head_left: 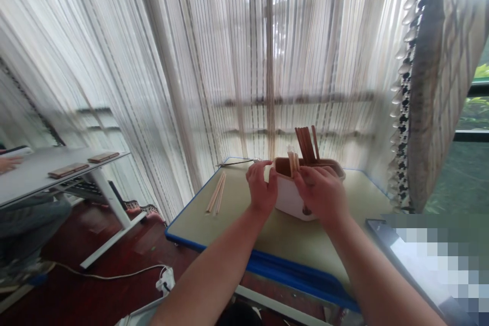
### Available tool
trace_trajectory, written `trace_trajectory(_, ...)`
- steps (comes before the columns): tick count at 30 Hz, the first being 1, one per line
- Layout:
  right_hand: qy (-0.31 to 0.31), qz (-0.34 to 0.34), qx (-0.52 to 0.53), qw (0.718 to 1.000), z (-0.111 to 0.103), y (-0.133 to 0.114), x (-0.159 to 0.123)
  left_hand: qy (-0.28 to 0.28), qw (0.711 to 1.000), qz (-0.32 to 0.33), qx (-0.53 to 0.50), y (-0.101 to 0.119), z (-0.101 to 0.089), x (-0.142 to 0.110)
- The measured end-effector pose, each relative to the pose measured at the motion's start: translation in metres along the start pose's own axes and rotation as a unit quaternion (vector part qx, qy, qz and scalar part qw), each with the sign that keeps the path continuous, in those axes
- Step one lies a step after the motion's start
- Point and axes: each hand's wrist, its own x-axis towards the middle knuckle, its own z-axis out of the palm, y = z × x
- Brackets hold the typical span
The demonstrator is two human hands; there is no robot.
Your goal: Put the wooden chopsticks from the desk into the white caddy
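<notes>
A white box with a brown rim (288, 198) stands on a small beige table with a blue edge (229, 224). Several dark brown chopsticks (304, 145) stick up out of it. My right hand (323, 191) is closed around a small bundle of pale chopsticks (293, 162), upright over the front of the box; clear wrapping seems to show at their top. At the box's left end is my left hand (263, 186), thumb and forefinger apart, fingertips close to the rim; whether they touch it I cannot tell. Several pale chopsticks (216, 193) lie on the table to the left.
A thin dark object (239, 163) lies at the table's back edge, before a sheer curtain (171, 61). On the left, another table (34, 168) bears two brown flat pieces (69, 169), with a person's hand (9, 163) beyond. A power strip (165, 281) with a cable is on the floor.
</notes>
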Motion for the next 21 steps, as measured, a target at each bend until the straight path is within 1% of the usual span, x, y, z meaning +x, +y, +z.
trace_trajectory(3,0.053,-0.003,-0.01,0.999,-0.004,0.001,-0.001,0.004,0.999,-0.021,0.04,-0.01,0.0,0.004)
trace_trajectory(5,0.083,-0.011,-0.026,0.996,-0.007,0.001,-0.002,-0.013,0.996,-0.037,0.077,-0.015,-0.007,0.01)
trace_trajectory(7,0.107,-0.039,-0.03,0.993,-0.01,-0.003,-0.005,-0.046,0.988,-0.056,0.137,-0.02,-0.023,0.015)
trace_trajectory(9,0.105,-0.113,0.006,0.988,-0.011,-0.011,-0.009,-0.08,0.969,-0.072,0.22,-0.028,-0.046,0.016)
trace_trajectory(10,0.082,-0.164,0.04,0.982,-0.009,-0.017,-0.012,-0.093,0.957,-0.077,0.263,-0.032,-0.06,0.015)
trace_trajectory(11,0.044,-0.214,0.081,0.972,-0.006,-0.023,-0.016,-0.1,0.945,-0.082,0.301,-0.038,-0.074,0.013)
trace_trajectory(12,-0.004,-0.255,0.119,0.96,-0.002,-0.03,-0.02,-0.103,0.934,-0.089,0.331,-0.043,-0.087,0.009)
trace_trajectory(13,-0.054,-0.278,0.148,0.947,0.004,-0.037,-0.025,-0.105,0.924,-0.101,0.353,-0.05,-0.099,0.005)
trace_trajectory(15,-0.149,-0.275,0.178,0.933,0.018,-0.047,-0.037,-0.11,0.902,-0.148,0.391,-0.064,-0.114,-0.004)
trace_trajectory(16,-0.194,-0.261,0.185,0.927,0.026,-0.051,-0.044,-0.114,0.887,-0.184,0.409,-0.071,-0.117,-0.008)
trace_trajectory(18,-0.279,-0.224,0.199,0.912,0.042,-0.054,-0.056,-0.125,0.846,-0.272,0.441,-0.084,-0.117,-0.014)
trace_trajectory(19,-0.312,-0.205,0.208,0.904,0.049,-0.054,-0.06,-0.133,0.827,-0.309,0.451,-0.089,-0.114,-0.016)
trace_trajectory(21,-0.36,-0.169,0.228,0.889,0.058,-0.052,-0.067,-0.153,0.806,-0.339,0.461,-0.097,-0.108,-0.018)
